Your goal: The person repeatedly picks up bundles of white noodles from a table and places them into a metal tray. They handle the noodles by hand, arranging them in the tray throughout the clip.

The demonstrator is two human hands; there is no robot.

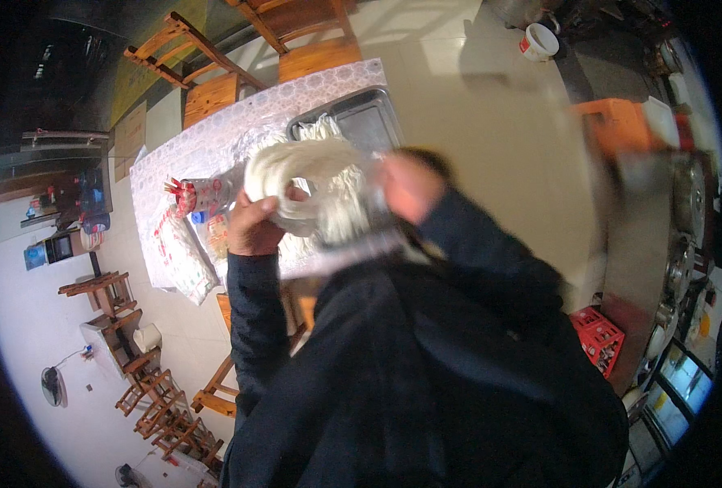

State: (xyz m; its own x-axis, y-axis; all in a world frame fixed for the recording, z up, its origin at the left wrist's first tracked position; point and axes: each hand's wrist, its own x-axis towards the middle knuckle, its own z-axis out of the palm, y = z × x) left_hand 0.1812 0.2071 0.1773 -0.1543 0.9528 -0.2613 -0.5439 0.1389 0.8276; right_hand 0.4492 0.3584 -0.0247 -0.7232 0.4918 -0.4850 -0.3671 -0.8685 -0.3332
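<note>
My left hand (pixel 256 224) grips the left part of a looped bundle of white noodles (pixel 287 168) above the table. My right hand (pixel 411 186) is blurred at the right end of the bundle; whether its fingers hold strands cannot be told. Below the bundle, more white noodles (pixel 344 210) lie in heaps. Behind it, a grey metal tray (pixel 370 119) bears further noodles at its left end. A clear wrapping with red print, holding red-tipped sticks (pixel 184 192), lies left of my left hand.
A patterned cloth covers the table (pixel 171 152). A white plastic bag with print (pixel 184 256) lies at its left edge. Wooden chairs (pixel 211 97) stand at the far side. A red crate (pixel 599 338) and a white bucket (pixel 539 43) are at the right.
</note>
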